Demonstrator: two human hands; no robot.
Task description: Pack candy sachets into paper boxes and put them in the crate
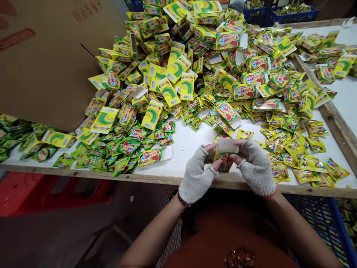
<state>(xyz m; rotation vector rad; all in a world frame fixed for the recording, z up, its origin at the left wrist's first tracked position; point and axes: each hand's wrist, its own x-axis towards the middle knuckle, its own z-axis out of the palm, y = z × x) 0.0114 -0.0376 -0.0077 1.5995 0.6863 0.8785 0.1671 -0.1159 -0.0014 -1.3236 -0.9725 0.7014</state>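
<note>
Between my hands, near the table's front edge, is a small candy box (223, 156) with its pale flap standing up. My left hand (198, 169), in a white glove with bare fingertips, grips the box's left side. On the right side, my right hand (255, 163), gloved the same way, has its thumb and fingers closed on it. Green candy packets (125, 147) lie to the left, and yellow candy packets (299, 149) lie to the right. Another candy box (152, 156) with an open end rests left of my hands.
A high heap of yellow-green candy boxes (178, 70) covers the table's back. A large cardboard carton (50, 63) stands at the left. A wooden strip (334, 119) runs along the right. Below are a red plastic stool (25, 190) and a blue crate (315, 219).
</note>
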